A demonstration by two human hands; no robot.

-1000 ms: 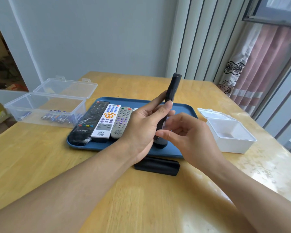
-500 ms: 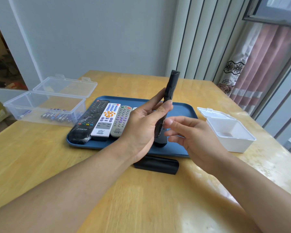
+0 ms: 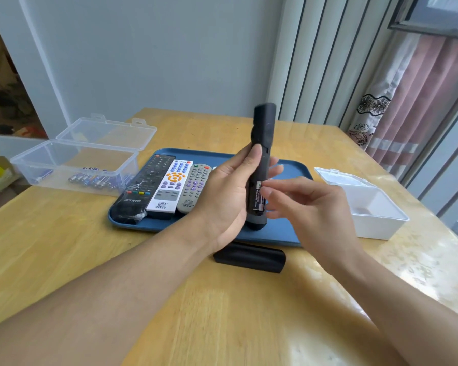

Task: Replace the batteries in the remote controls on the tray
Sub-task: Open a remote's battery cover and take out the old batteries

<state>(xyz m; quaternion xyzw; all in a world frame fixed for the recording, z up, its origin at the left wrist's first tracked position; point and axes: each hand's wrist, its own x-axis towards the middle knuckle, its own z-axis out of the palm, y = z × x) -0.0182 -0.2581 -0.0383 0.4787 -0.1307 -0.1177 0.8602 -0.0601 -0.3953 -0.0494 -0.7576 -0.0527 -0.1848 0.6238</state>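
Observation:
My left hand holds a dark grey remote upright above the blue tray, its battery compartment open and facing right. A battery shows inside the compartment. My right hand is beside it, fingertips touching the compartment; I see nothing held in it. The remote's black cover lies on the table in front of the tray. On the tray's left lie a black remote, a white remote and a grey remote.
A clear plastic box with several batteries stands open at the left of the wooden table. A white box, lid open, sits to the right of the tray. A curtain and window are on the right.
My left hand has turned the dark remote more upright and raised it slightly. My right fingers left the compartment, then returned to its upper edge.

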